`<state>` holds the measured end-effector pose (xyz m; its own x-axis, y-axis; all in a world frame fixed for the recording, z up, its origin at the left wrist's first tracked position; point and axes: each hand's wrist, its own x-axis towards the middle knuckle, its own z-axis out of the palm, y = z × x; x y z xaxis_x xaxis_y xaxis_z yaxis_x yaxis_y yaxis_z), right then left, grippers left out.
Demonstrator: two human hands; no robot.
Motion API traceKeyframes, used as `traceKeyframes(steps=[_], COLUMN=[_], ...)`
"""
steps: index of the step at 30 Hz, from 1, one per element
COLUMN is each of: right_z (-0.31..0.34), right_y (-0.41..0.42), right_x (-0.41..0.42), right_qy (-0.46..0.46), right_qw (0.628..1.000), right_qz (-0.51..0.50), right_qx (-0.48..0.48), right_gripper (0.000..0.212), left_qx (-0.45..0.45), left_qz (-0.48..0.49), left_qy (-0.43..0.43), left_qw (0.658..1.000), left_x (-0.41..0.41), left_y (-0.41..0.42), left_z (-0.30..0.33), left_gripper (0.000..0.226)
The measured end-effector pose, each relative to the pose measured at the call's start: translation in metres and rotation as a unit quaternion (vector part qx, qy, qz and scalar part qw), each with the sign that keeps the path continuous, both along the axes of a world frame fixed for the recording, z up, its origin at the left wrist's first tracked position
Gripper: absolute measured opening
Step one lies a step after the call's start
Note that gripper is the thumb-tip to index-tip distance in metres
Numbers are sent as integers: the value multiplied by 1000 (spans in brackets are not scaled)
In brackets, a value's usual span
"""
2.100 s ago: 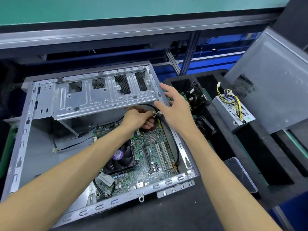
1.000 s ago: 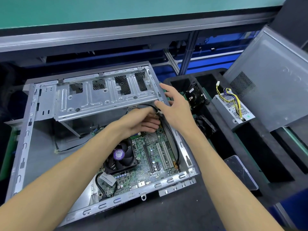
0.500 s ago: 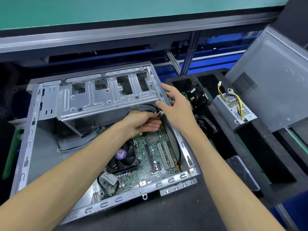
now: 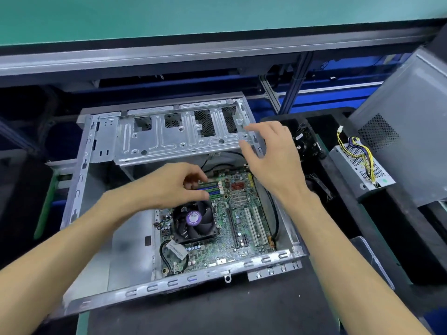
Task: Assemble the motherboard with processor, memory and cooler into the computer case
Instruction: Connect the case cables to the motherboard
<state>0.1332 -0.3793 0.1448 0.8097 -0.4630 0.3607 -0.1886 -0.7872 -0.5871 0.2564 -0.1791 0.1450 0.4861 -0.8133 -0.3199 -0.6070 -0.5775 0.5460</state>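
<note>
The open metal computer case (image 4: 101, 259) lies flat on the bench. Inside it sits the green motherboard (image 4: 239, 228), carrying the black cooler fan (image 4: 194, 221) with a purple label and the memory sticks (image 4: 212, 188). My left hand (image 4: 174, 183) hovers over the memory slots, fingers loosely curled and holding nothing. My right hand (image 4: 271, 155) is raised above the case's right wall near the drive cage (image 4: 179, 134), fingers spread and empty. A black cable (image 4: 274, 209) runs along the board's right edge.
A power supply (image 4: 360, 170) with yellow and purple wires lies on black foam to the right, beside a leaning grey side panel (image 4: 406, 122). A black fan (image 4: 306, 142) sits in a foam pocket by the case. Rails and a green surface lie behind.
Both hands have let go of the cable at the board's top right corner. My left hand drew back over the memory; my right hand lifted and opened.
</note>
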Motion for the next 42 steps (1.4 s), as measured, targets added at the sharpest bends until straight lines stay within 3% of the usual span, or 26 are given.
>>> traceKeyframes(steps=[2,4,7,10,16,23,29,36,42], right_z=[12,19,10,-13,-35,-38,-40,-43,-39], right_y=[15,35,64,75,80,77,75,76,76], right_x=[1,6,16,15,8,3,4,4,7], right_qy=[-34,51,288,395,382,352,333,305,252], right_qw=[997,986,914,860,873,887,895,913,934], right_qz=[63,160,273,304,294,293,294,272,251], right_qx=[-13,-8,-84,-109,-79,-52,-33,-9,20], right_gripper=[20,20,54,78,92,92,90,65,42], left_qx=[48,101,125,108,145,154,105,37,-26], left_qz=[-25,-45,-51,-48,-61,-65,-41,35,93], left_qy=[-50,-74,-72,-94,-161,-152,-115,-31,43], left_qw=[997,991,988,989,974,974,987,998,994], left_x=[-4,-10,-22,-31,-38,-41,-41,-44,-45], left_y=[19,33,45,45,45,45,52,62,66], left_z=[-1,-8,-18,-22,-26,-27,-31,-43,-41], left_gripper=[62,85,91,83,83,86,92,100,86])
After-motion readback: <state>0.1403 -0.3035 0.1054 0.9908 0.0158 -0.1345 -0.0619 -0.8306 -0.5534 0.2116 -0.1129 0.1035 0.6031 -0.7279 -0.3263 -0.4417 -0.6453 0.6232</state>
